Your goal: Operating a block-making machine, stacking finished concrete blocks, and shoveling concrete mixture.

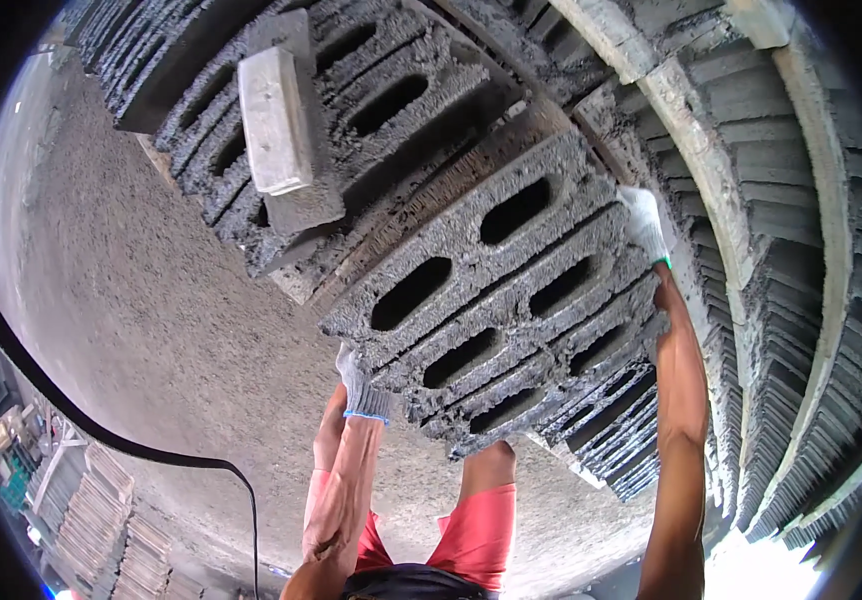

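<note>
Three grey hollow concrete blocks (pixel 513 322), rough-faced and with two long slots each, are pressed side by side in front of me. My left hand (pixel 356 385), in a pale knitted glove with a blue cuff edge, is closed against their near left end. At the opposite end, my right hand (pixel 645 225) wears a white glove with a green cuff edge and grips the blocks' right side. The blocks hide most of the fingers of both hands. Beyond the blocks, a dark wooden board (pixel 446 185) runs along their far side.
More slotted blocks (pixel 391 105) stand at the upper left, with a pale rectangular bar (pixel 276 120) lying on top. Racked rows of slabs (pixel 781 300) rise along the right. Lower blocks (pixel 611 430) sit beneath. A black cable (pixel 101 427) curves over the floor (pixel 181 310) at left.
</note>
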